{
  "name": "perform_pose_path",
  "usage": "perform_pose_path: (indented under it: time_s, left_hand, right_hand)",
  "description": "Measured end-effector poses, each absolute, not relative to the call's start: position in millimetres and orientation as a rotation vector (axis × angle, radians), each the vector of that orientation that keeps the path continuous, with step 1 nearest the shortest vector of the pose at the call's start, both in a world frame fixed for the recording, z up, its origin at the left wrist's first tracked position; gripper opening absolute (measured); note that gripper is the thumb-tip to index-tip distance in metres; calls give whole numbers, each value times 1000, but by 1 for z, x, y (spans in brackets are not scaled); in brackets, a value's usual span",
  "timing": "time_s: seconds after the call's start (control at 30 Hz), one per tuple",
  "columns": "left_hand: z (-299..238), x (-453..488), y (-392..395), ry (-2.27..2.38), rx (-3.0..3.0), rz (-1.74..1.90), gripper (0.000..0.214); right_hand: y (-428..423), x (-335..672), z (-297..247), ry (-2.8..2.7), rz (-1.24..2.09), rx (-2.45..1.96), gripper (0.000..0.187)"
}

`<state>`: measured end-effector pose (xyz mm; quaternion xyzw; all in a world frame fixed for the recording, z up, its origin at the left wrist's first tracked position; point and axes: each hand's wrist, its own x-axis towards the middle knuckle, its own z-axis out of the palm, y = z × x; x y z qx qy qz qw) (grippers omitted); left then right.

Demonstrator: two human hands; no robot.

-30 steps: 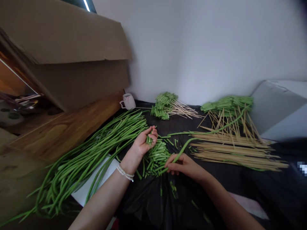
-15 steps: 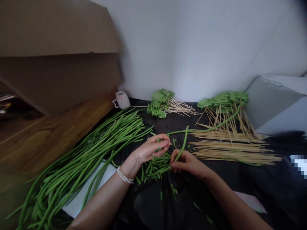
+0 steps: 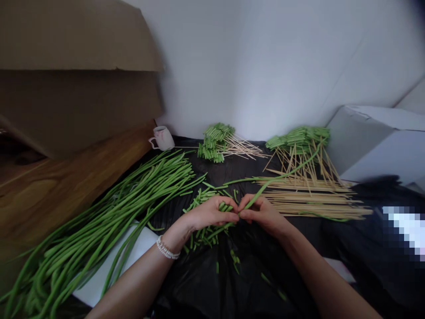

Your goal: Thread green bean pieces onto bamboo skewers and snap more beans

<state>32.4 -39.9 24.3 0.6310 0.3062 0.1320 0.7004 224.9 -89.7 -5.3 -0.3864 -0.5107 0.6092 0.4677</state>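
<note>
My left hand (image 3: 210, 213) and my right hand (image 3: 260, 212) meet fingertip to fingertip over a black sheet (image 3: 212, 283). Both pinch one long green bean (image 3: 282, 176) that runs up and right toward the far skewers. My left hand also holds short cut bean pieces. Under the hands lies a heap of short cut bean pieces (image 3: 206, 221). A big pile of whole long beans (image 3: 109, 217) spreads out to the left.
Bare bamboo skewers (image 3: 312, 199) lie to the right. Two stacks of skewered beans (image 3: 215, 141) (image 3: 299, 137) sit by the wall, with a small white cup (image 3: 161, 138). A cardboard box (image 3: 76, 75) stands on a wooden top at left, a grey box (image 3: 375, 141) at right.
My left hand has come down and right from above the cut pieces to meet my right hand. Both now pinch the long bean. The view has shifted a little to the right.
</note>
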Motion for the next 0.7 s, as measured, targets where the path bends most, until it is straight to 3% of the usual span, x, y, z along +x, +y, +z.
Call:
perform_pose_path:
  time_s: [0.43,0.7]
  left_hand:
    - [26,31,-41,772,1342,268,34]
    - [21,36,-38,682,1066,653,35]
  right_hand:
    - [-86,231,-1,-1047,1364,-976,22]
    - [-90,230,4,-989,1317,-981,21]
